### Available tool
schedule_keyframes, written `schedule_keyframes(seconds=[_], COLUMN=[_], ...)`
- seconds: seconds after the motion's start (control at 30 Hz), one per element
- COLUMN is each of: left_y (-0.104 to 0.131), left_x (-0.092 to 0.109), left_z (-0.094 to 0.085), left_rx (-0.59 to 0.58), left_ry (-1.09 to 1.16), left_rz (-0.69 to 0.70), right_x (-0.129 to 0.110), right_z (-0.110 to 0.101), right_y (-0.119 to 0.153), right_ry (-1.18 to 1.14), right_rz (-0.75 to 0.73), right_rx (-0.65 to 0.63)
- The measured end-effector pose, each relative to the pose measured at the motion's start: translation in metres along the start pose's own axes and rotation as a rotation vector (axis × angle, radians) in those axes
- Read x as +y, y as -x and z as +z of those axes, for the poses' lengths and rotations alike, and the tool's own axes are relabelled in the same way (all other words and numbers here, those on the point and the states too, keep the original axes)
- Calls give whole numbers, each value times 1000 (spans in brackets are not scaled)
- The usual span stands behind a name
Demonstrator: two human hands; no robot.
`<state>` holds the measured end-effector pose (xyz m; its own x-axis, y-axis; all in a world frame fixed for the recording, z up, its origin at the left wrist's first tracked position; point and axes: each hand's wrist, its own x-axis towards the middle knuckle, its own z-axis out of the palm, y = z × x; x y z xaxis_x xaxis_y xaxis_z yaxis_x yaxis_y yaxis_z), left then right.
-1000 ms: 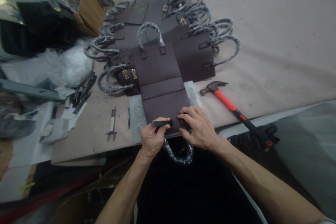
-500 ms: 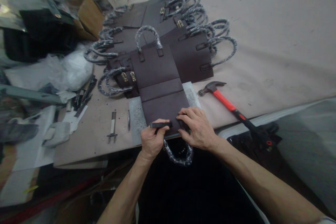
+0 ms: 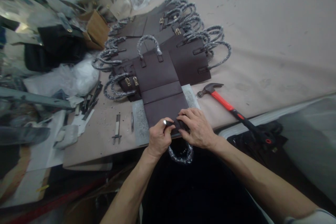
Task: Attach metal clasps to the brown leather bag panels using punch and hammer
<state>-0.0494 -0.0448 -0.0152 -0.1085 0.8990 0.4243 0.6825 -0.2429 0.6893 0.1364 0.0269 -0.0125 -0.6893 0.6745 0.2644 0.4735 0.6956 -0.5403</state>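
Note:
A dark brown handbag panel [image 3: 162,71] lies lengthwise across a grey slab [image 3: 140,120], creased across its middle. One plastic-wrapped handle stands at its far end, and another wrapped handle [image 3: 181,157] hangs over the table edge. My left hand [image 3: 160,136] is closed on a small dark bar [image 3: 168,123] with a shiny end, held just over the near part of the panel. My right hand [image 3: 196,127] rests at the panel's near right side, its fingers curled round something dark that they mostly hide. The hands are close together but apart.
Several brown bag panels [image 3: 190,57] with wrapped handles are piled behind. A claw hammer [image 3: 223,101] with a red and black handle lies at right, overhanging the edge. A pronged metal tool [image 3: 117,129] and a thin metal rod [image 3: 132,122] lie left. Plastic bags [image 3: 63,80] clutter the far left.
My left hand has moved slightly right, toward my right hand, and turned the dark bar so its shiny end shows. My right hand keeps its place on the panel. The view has shifted slightly.

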Motion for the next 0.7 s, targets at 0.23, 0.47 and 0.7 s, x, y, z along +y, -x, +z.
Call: schedule_keyframes(seconds=[0.23,0.47,0.7], left_y=[0,0,-1], left_x=[1,2,-3], left_z=[3,7,10], left_rx=[21,31,38], left_ry=[-7,21,67], left_rz=[-70,-77,-58], right_x=[14,89,83], right_z=[-17,-70,-95], right_y=[9,68,52], right_ry=[-175,385,39], right_rz=[-22,491,867], right_rx=[178,182,-152])
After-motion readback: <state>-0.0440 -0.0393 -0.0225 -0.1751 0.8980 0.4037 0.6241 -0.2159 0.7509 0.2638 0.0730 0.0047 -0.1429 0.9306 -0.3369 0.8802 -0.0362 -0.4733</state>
